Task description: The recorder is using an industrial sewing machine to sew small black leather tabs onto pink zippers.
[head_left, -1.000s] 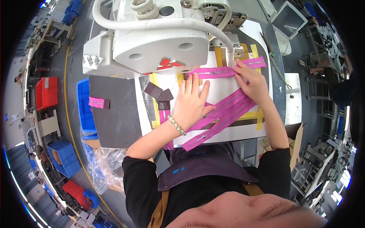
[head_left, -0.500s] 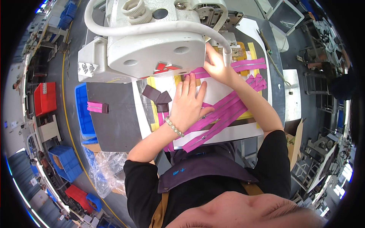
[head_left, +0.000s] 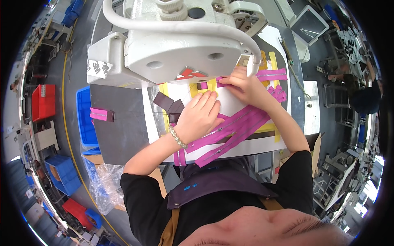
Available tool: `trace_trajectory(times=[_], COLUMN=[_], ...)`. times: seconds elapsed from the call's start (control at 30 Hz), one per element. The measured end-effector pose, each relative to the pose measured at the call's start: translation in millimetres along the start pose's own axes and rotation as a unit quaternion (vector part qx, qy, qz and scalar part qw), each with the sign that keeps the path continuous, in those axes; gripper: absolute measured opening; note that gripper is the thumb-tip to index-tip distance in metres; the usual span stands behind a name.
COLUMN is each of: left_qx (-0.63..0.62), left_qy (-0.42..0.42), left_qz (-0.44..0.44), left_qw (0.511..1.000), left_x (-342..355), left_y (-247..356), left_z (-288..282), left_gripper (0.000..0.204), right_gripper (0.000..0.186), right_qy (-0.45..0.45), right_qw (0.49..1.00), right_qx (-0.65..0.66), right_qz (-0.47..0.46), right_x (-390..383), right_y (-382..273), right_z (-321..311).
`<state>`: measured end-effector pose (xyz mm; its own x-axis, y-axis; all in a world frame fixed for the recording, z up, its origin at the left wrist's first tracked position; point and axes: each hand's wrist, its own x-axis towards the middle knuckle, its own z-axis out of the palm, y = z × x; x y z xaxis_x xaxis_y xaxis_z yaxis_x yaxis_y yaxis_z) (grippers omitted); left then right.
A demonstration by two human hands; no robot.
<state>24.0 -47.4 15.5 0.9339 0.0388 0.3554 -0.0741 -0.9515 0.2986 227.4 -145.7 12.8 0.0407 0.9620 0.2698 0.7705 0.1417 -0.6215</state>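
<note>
Under the white sewing machine head (head_left: 184,53), my right hand (head_left: 248,88) pinches a magenta zipper strip (head_left: 271,74) near its left end, thumb and fingers closed together. The strip's other end runs out to the right past the hand. My left hand (head_left: 199,115) lies palm down, fingers stretched out, with the tips at the edge of a yellow frame (head_left: 211,86). A small magenta patch (head_left: 203,85) shows inside that frame. Below the hands, several more magenta zippers (head_left: 230,141) overlap. Dark purple fabric pieces (head_left: 166,102) lie left of my left hand.
A short magenta zipper piece with a dark end (head_left: 101,114) lies on the dark tabletop (head_left: 127,137) at left. Beside the table's left edge stands a blue bin (head_left: 87,123). Clear plastic wrap (head_left: 104,180) bunches below it. A screen (head_left: 310,22) stands at the far right.
My left hand has drawn back toward me, uncovering the yellow frame. My right fingers have come down from beneath the machine and closed on the strip. The whole view has shifted slightly.
</note>
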Motion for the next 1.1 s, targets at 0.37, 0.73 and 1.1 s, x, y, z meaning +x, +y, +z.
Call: trace_trajectory(times=[0.37,0.73,1.1], left_qx=[0.002,0.02,-0.02], left_qy=[-0.02,-0.017,-0.048], left_qz=[0.0,-0.007,-0.027], left_qw=[1.0,1.0,0.998], left_x=[-6,-7,-7], left_y=[0,-1,-1], left_z=[11,9,12], left_gripper=[0.059,0.059,0.052], right_gripper=[0.032,0.042,0.041], right_qy=[-0.003,-0.031,-0.013], right_qw=[0.997,0.992,0.997], right_qx=[-0.071,-0.116,-0.071], right_qz=[0.005,0.033,-0.022], right_x=[-19,-23,-13], right_y=[4,5,12], right_z=[4,7,-2])
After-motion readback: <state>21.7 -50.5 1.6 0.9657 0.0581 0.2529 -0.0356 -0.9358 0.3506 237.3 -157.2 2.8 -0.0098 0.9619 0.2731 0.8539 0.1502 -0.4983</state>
